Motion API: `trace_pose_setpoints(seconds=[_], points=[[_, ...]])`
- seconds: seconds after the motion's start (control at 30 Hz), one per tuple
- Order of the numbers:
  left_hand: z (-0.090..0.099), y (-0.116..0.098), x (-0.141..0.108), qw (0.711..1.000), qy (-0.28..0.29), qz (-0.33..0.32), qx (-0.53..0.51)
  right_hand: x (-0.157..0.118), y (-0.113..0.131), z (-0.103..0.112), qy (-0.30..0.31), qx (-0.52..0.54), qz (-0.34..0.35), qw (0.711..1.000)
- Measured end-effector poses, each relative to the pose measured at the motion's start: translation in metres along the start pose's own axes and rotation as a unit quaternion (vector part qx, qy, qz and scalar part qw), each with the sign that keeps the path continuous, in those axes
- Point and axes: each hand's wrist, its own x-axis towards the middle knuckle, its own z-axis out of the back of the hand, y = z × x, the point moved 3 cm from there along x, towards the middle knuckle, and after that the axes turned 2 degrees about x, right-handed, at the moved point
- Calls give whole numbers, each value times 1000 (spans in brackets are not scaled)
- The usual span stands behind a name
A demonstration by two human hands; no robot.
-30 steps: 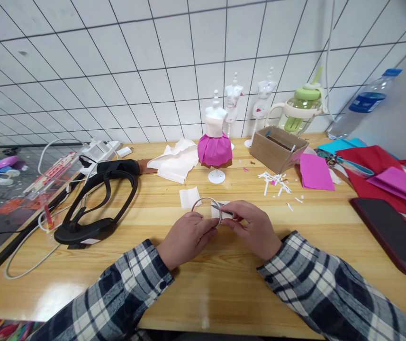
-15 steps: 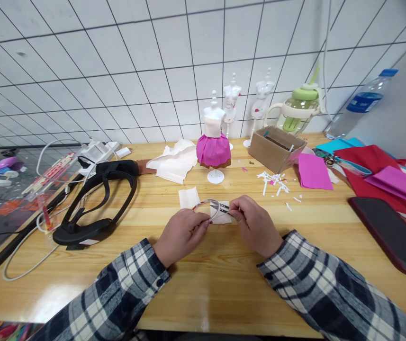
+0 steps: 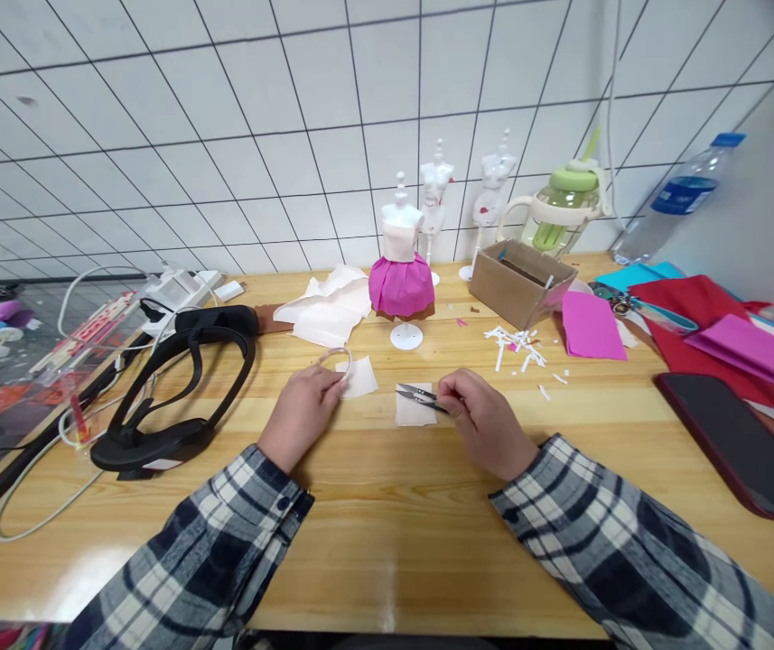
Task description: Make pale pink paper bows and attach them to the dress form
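Light grip wanted here: blades level, points turned clear of the left hand and the ring. Right hand pinches the snips by the handle end, blades parted over a pale square, left of those fingertips. Left fingers pinch the ring, well back from the table's near edge.

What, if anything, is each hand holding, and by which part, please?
The left hand pinches a thin ring by its near side; the right hand holds small dark snips by the handle end, leaving the blades exposed.
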Motion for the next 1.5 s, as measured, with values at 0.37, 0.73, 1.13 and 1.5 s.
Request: trace_pose_setpoints(seconds=[0.37,0.73,1.13,1.5], points=[[4,-62,-24,990,9,-134,-51,-4,10,-12,56,-5,23,998],[7,-72,-26,967,-35,-119,-224,-2,-5,-8,-63,115,-130,983],[-21,-71,-37,854,172,-14,-492,-11,30,-11,-81,-168,172,967],[-21,-73,-39,878,193,-36,-436,-10,23,-10,-62,-128,88,986]])
